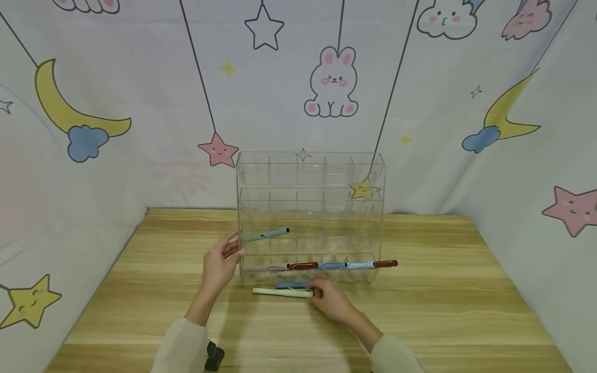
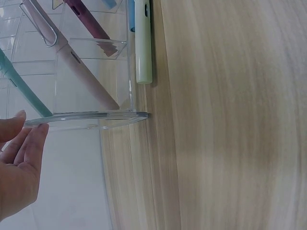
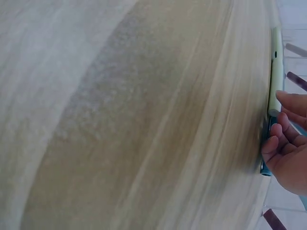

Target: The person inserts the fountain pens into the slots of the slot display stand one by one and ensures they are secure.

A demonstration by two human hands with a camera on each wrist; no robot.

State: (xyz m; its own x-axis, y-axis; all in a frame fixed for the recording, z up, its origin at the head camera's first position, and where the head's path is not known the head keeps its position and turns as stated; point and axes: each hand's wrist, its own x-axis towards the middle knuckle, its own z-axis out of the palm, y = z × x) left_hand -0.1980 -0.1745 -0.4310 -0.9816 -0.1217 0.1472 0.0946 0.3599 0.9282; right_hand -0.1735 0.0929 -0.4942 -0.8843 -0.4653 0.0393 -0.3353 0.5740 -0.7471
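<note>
A clear acrylic rack (image 1: 283,173) with several tiers of compartments stands on the table. My left hand (image 1: 220,264) holds its left side panel between thumb and fingers, as the left wrist view shows. In front of the rack lie a pale green pen (image 1: 280,292) and a blue pen (image 1: 291,285), side by side. My right hand (image 1: 332,300) pinches the right end of the pale green pen, its curled fingers partly hiding the blue one. Along the lowest tier lean a beige-pink pen (image 1: 272,268), dark red pens (image 1: 304,266) and blue pens (image 1: 333,266). A teal pen (image 1: 275,233) rests one tier higher.
The wooden table (image 1: 448,311) extends to both sides of the rack. A small black object (image 1: 214,356) sits beside the left sleeve (image 1: 182,344). A white curtain (image 1: 163,103) printed with stars, moons and a rabbit hangs behind and along the sides.
</note>
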